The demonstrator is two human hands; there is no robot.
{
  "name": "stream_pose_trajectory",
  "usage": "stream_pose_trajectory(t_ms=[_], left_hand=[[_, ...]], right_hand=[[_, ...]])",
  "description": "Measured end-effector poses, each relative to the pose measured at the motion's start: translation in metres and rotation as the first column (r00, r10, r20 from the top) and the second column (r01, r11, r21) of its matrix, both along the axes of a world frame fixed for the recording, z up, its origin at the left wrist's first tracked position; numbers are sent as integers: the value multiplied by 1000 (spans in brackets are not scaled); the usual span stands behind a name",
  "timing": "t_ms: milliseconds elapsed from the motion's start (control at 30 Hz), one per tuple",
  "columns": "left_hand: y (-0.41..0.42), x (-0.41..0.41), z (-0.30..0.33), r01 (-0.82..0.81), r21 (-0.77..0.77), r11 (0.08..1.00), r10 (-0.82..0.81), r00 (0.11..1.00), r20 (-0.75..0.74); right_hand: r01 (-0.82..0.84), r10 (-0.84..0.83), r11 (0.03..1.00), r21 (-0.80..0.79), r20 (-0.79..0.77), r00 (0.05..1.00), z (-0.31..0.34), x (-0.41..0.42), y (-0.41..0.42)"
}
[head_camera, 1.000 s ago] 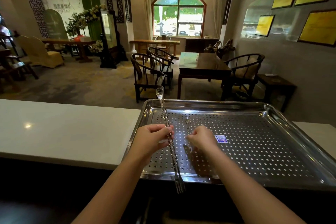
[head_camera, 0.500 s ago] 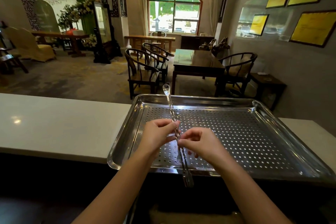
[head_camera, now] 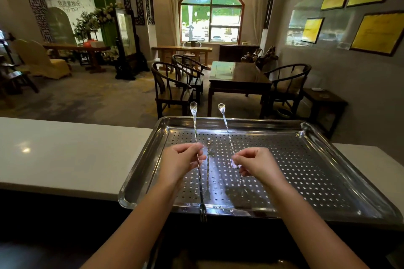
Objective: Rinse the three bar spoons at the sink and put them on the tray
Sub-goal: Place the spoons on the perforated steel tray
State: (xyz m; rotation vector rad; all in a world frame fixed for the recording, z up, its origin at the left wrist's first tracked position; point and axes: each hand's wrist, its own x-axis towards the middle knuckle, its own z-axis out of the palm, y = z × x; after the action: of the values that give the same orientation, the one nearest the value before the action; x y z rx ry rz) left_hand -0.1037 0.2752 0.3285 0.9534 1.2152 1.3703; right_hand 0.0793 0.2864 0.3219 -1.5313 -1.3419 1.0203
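A perforated steel tray [head_camera: 140, 166] sits on the white counter. My left hand [head_camera: 181, 164] pinches a long twisted bar spoon [head_camera: 195, 129] at mid-shaft, bowl tilted up and away, forked end hanging past the tray's near rim. My right hand [head_camera: 255, 164] pinches a second bar spoon [head_camera: 227, 131] the same way, bowl up over the tray's far edge. Both spoons are held above the tray. A third bar spoon [head_camera: 208, 166] lies flat on the perforated floor between my hands, close to the left one.
The white counter [head_camera: 65, 155] stretches left of the tray and shows again at the right [head_camera: 371, 159]. A small sticker [head_camera: 233, 162] sits on the tray floor near my right hand. Beyond the counter stand dark wooden chairs [head_camera: 172, 91] and a table [head_camera: 238, 74].
My hands came together over the tray, then drew apart. My right hand now holds a second spoon raised to the right of the one in my left hand.
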Motion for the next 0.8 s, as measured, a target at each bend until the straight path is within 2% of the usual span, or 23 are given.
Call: stream_pose_trajectory(t_ms=[133, 233, 300, 433, 800], left_hand=[[0, 2, 0, -45, -25, 999, 46, 998, 35], [0, 3, 3, -43, -10, 999, 43, 999, 32], [0, 2, 5, -41, -6, 999, 41, 999, 31], [0, 1, 5, -46, -6, 999, 46, 999, 7], [2, -1, -1, -47, -21, 999, 47, 999, -9]], right_hand=[[64, -58, 997, -43, 140, 988, -14, 11, 20], [100, -73, 993, -60, 350, 934, -28, 10, 32], [121, -80, 990, -73, 418, 905, -37, 6, 39], [164, -95, 982, -91, 508, 856, -46, 1, 50], [151, -26, 974, -169, 577, 816, -58, -4, 61]])
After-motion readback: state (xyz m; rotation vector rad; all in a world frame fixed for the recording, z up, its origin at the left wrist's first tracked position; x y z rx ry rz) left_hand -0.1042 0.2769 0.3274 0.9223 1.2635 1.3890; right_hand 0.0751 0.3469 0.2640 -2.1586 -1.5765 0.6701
